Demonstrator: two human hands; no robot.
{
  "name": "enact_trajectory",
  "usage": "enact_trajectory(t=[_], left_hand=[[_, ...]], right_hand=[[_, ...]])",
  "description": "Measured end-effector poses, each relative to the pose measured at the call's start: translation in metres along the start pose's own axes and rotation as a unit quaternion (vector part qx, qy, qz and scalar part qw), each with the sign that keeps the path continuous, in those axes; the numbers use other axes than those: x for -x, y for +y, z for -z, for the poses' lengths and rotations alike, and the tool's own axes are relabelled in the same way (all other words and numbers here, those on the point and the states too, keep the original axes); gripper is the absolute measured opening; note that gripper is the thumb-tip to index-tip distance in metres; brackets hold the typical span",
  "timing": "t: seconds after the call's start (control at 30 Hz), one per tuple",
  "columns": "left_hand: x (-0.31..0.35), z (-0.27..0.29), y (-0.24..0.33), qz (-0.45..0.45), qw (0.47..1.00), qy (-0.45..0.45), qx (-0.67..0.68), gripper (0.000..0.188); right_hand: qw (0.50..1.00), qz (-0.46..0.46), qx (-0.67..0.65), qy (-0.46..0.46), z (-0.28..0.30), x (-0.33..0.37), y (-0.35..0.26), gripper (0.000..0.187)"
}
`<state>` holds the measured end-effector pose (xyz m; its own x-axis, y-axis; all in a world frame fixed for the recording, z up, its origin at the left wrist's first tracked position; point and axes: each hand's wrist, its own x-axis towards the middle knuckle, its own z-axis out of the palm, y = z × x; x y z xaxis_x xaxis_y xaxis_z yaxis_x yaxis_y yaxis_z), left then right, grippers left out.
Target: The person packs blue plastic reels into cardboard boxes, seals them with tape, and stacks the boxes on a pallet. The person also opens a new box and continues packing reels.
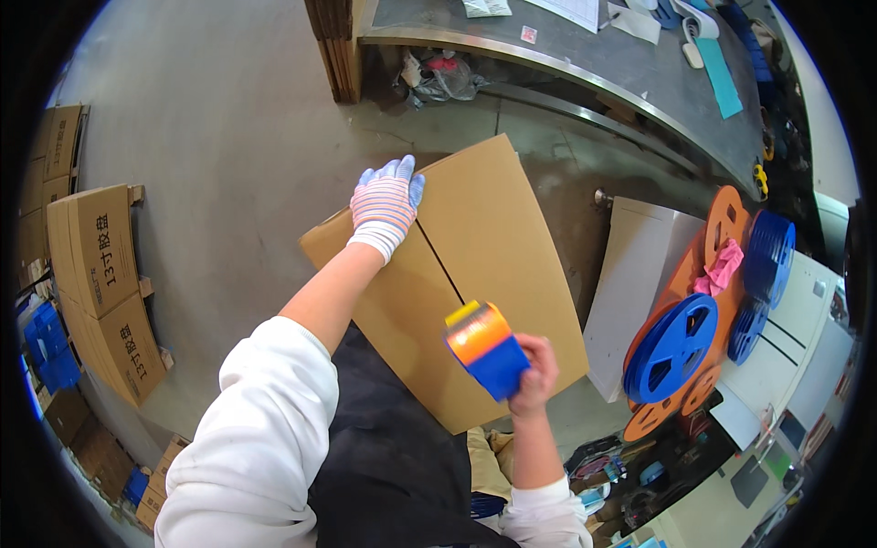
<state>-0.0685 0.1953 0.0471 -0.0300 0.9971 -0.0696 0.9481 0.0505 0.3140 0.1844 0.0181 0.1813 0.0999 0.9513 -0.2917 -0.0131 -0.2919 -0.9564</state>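
Observation:
In front of me stands a brown cardboard box [512, 247], its top flaps folded down with a dark seam running between them. My left hand [385, 203], in a striped glove with blue fingertips, rests on the box's far left edge near the seam's end, fingers stretched out. Bare, my right hand [534, 374] is closed around a blue and orange tape dispenser [484, 345] with a yellow front edge. The dispenser is over the near part of the box top, by the seam; whether it touches the cardboard I cannot tell.
To the right, blue reels [674, 347] lie on an orange slotted rack [726, 215] beside a pink cloth [722, 267]. A grey workbench [566, 46] with papers spans the far side. Printed cartons [100, 256] are stacked on the left. A white panel [635, 274] adjoins the box.

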Motion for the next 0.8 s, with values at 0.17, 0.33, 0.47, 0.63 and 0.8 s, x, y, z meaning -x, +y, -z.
enact_trajectory(t=[0.17,0.33,0.47,0.63,0.8], left_hand=[[0.002,0.0,-0.002,-0.044,0.994,0.095,-0.012,0.052],[0.054,0.024,0.0,-0.115,0.943,0.003,0.311,0.032],[0.094,0.05,0.011,-0.01,0.783,-0.339,0.522,0.029],[0.104,0.056,0.027,0.101,0.627,-0.404,0.659,0.024],[0.101,0.054,0.032,0.196,0.548,-0.427,0.692,0.029]], right_hand=[[0.986,0.017,0.166,-0.028,-0.011,-0.022,0.049,0.062],[0.979,0.027,0.2,-0.041,0.003,-0.009,0.062,0.068],[0.98,0.015,0.19,-0.051,0.0,-0.012,0.062,0.071],[0.978,0.013,0.198,-0.064,0.0,-0.017,0.058,0.072],[0.976,0.011,0.208,-0.062,0.001,-0.014,0.058,0.072]])
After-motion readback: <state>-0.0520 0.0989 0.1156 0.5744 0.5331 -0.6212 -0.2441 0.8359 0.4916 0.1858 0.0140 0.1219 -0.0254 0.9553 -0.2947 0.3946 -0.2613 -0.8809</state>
